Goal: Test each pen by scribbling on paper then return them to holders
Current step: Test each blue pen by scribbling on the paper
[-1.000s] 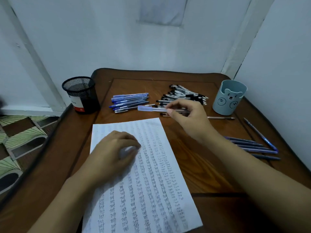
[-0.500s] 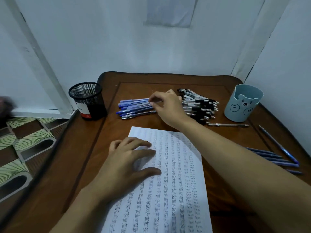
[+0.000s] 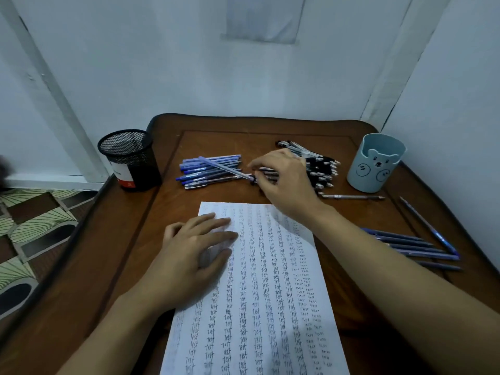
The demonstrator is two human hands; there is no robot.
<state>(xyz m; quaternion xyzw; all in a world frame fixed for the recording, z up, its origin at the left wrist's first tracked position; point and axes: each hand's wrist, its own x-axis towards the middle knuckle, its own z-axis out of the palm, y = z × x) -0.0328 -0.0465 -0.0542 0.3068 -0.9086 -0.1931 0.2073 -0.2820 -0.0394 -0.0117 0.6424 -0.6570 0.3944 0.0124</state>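
A brown wooden table [image 3: 351,307] stood in a white-walled corner. The left hand [image 3: 189,255] lay flat, fingers spread, on the paper [image 3: 270,307]. The right hand [image 3: 284,180] reached over the black pens [image 3: 322,169], fingers curled, pinching one pen [image 3: 267,173] beside the blue pens [image 3: 208,171].

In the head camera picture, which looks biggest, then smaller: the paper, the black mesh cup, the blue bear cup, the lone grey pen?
1. paper, but it's nearest the camera
2. black mesh cup and blue bear cup: look about alike
3. lone grey pen
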